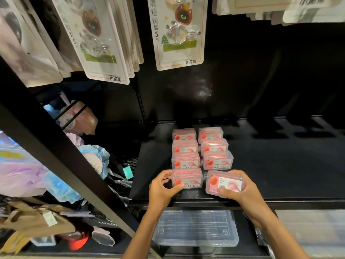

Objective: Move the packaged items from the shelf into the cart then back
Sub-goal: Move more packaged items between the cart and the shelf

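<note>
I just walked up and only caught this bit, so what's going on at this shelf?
A person is handling small clear plastic boxes of pink dental floss picks on a black shelf. The left hand grips the front box of the left column, which sits on the shelf. The right hand holds the front box of the right column, tilted up. Six more boxes stand in two columns behind. No cart is in view.

Hanging hook packs (pixel 178 32) cut off by top edge. Left-side bagged goods (pixel 20 171) blurred. Front floss box (pixel 187 178) label partly hidden by left hand (pixel 163 187). Small print unreadable.
</note>
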